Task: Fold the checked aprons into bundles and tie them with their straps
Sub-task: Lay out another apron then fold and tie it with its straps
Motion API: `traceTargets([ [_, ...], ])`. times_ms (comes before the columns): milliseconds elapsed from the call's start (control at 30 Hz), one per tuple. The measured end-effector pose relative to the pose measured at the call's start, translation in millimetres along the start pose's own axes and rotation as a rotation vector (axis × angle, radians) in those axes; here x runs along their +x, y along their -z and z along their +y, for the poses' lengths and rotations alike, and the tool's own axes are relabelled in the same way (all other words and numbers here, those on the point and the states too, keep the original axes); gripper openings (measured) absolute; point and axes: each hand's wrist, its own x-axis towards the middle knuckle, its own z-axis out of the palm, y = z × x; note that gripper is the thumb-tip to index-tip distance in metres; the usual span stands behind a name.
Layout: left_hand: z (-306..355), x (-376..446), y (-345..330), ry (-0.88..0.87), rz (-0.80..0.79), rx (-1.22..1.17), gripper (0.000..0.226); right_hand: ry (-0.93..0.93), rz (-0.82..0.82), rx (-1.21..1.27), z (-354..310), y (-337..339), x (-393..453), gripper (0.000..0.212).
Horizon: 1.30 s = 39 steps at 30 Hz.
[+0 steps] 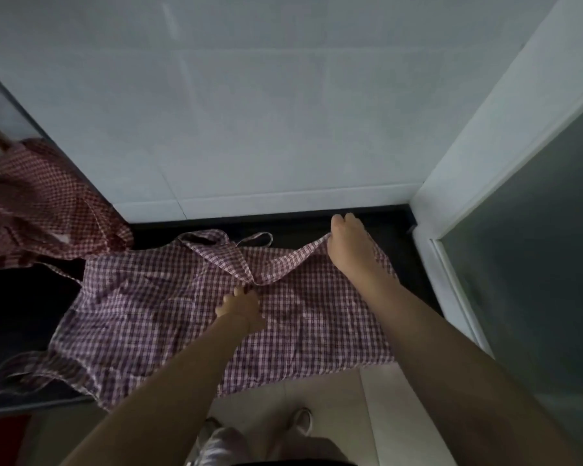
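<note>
Both bare forearms reach forward and down, the right one stretched farther out than the left. The left hand (241, 309) sits nearer the body, fingers curled and pinching a gather of the apron (142, 311) just ahead of its knuckles. The right hand (348, 245) grips the apron's far edge, knuckles up, wrist straight.
</note>
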Motion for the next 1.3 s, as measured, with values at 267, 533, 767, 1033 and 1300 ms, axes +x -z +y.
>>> traceTargets([
  [267, -9.6, 16.7, 10.1, 0.021, -0.170, -0.247, 0.086, -0.133, -0.605, -0.233, 2.5, -4.4, -8.9, 0.047],
  [533, 5.8, 10.1, 12.3, 0.024, 0.573, -0.272, 0.048, -0.257, -0.665, -0.086, 39.9, -39.2, -53.9, 0.042],
  [767, 13.4, 29.2, -8.9, -0.232, -0.010, 0.196, 0.097, -0.153, -0.517, -0.264, 63.9, -67.5, -80.8, 0.059],
  [1033, 4.2, 36.8, -9.2, -0.198, 0.009, 0.164, 0.090, -1.025, -0.361, 0.324, 128.1, -49.5, -81.9, 0.035],
  [1300, 5.9, 33.1, 2.0, -0.132, 0.238, 0.139, 0.043, -1.414, -0.489, 1.235, 71.9, -42.7, -83.1, 0.021],
])
